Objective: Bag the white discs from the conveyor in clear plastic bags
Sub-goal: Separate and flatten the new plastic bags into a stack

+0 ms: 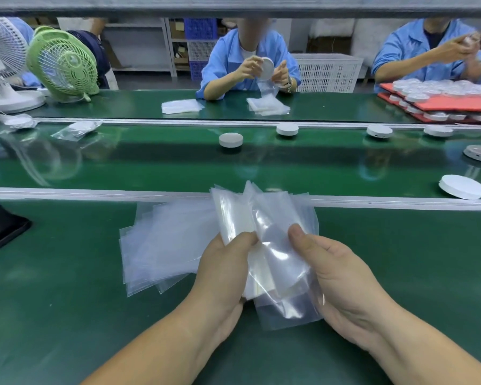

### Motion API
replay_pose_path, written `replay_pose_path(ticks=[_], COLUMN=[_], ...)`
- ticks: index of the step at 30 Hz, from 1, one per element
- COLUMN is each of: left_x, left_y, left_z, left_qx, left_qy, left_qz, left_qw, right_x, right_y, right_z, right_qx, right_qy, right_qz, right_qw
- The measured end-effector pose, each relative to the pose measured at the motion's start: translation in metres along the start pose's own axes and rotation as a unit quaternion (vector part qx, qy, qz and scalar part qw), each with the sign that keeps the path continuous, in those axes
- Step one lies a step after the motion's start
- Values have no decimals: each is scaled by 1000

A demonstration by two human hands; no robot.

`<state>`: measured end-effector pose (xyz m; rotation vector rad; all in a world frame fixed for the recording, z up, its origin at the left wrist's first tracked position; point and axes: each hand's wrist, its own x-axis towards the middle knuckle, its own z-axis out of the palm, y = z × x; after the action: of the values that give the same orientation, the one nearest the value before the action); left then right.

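Both my hands hold a bunch of clear plastic bags (278, 245) above the green table. My left hand (222, 268) pinches the bunch from the left with its thumb on top. My right hand (342, 282) grips the same bunch from the right. More clear bags (164, 245) lie fanned out flat on the table to the left. On the shiny green conveyor (150, 162) beyond sit several white discs: one nearest at the right (462, 187), one in the middle (230, 139), others further back (287, 129) and at the right (379, 131).
Two bagged discs (20, 122) (79, 129) lie on the conveyor's left. Across it two people in blue coats work; one holds a disc (267, 68) over a bag pile (267, 106). Red trays of bagged discs (442, 101) stand far right. Two fans (64, 63) stand far left. A black tray (0, 226) sits at my left.
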<state>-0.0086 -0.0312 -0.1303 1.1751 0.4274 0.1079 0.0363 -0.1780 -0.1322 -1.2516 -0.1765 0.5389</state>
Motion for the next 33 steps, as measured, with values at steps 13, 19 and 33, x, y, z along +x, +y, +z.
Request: replay_pose_path(ticks=[13,19,33], left_x=[0,-4,-13], left_y=[0,3,2], left_z=[-2,-1,5], left_qx=[-22,23,39], left_qy=[17,48,53], left_qz=[-11,-29,13], left_qw=[1000,998,998], right_x=[1,0,-12], right_y=[5,3,4], right_z=[-1,-1,16], right_qx=[-2,-45,-375], right_qy=[59,77,54], right_qz=[-24,-95,-151], right_qw=[998,991,913])
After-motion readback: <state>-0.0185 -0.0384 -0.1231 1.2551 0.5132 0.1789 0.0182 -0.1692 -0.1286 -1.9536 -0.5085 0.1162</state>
